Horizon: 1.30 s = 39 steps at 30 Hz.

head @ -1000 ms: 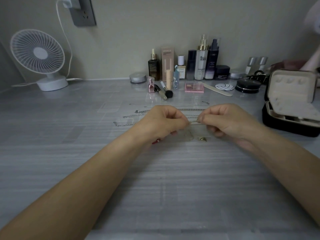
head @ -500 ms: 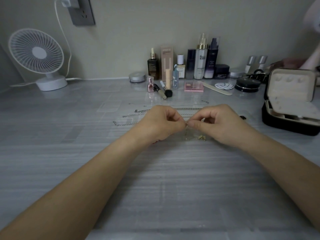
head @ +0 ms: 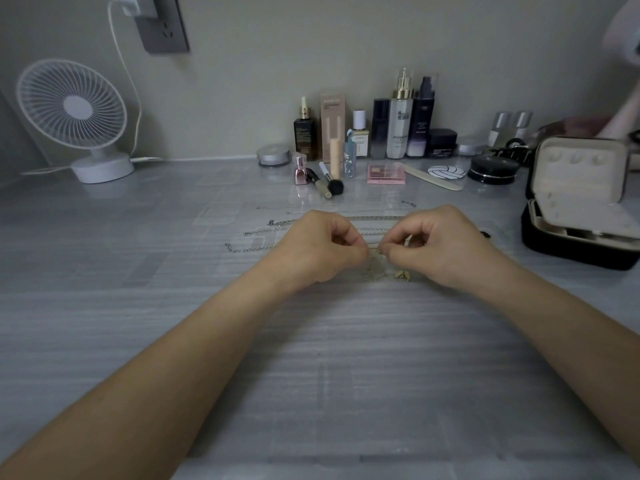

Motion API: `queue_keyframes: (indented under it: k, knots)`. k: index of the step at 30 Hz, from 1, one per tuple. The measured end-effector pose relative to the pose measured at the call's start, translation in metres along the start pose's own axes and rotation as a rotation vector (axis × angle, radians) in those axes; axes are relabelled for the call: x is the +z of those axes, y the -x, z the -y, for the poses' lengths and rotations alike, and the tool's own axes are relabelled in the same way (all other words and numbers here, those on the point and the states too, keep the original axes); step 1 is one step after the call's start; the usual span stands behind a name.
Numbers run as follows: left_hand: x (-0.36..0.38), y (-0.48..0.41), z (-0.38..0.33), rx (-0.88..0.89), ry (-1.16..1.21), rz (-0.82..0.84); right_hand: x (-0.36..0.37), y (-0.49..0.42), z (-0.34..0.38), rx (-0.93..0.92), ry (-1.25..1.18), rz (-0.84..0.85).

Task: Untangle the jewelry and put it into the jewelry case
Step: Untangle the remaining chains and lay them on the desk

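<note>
- Hands: left hand [head: 322,247] & right hand [head: 436,244] both curled, fingertips almost meeting, knuckles up, forearms in from the near edge.
- Each pinches part of a thin gold-coloured chain tangle [head: 375,265] btwn thumb & fingertips; tangle hangs just below the fingers, blurred, detail can't be made out.
- Small gold charm [head: 401,274] lies on the grey streaked surface [head: 311,358] just beside the right hand, under the tangle's right side.
- Several long silver chains [head: 256,232] laid out roughly parallel to the far edge, behind the hands; left ends stick out past the left hand.
- Black jewelry case w/ cream lining [head: 581,202] at the right edge, lid up & open, well apart from the hands; what's in its compartments is too small to tell.
- White desk fan [head: 72,109] at the far left corner, cord up to a grey wall socket [head: 162,26].
- Cosmetic bottles [head: 401,126] in a row along the far edge; pink palette [head: 386,174] & a makeup brush [head: 330,180] just in front.
</note>
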<state>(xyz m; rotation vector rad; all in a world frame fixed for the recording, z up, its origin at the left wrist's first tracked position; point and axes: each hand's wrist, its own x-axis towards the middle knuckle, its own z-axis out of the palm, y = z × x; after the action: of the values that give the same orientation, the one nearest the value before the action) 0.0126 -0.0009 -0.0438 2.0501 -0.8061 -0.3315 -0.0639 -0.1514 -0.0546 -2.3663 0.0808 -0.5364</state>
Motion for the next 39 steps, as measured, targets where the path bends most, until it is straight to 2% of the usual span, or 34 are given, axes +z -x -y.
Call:
queue_keyframes:
  k: [5,10,17,24,39]
  knots:
    - [-0.001,0.000,0.001,-0.009,0.029,-0.010,-0.001,-0.001,-0.001,0.022,-0.010,-0.004]
    - [-0.006,-0.001,0.001,-0.010,0.108,-0.020,-0.008,0.000,0.000,0.051,-0.060,-0.078]
    - [-0.005,0.000,-0.003,-0.025,0.160,0.009,0.002,0.001,0.004,-0.037,-0.062,0.078]
    - [-0.005,-0.001,-0.001,-0.040,0.138,0.010,0.000,0.000,0.003,-0.026,-0.096,-0.005]
    - [-0.005,0.000,-0.003,-0.046,0.119,0.019,-0.004,0.000,0.006,0.001,-0.111,-0.037]
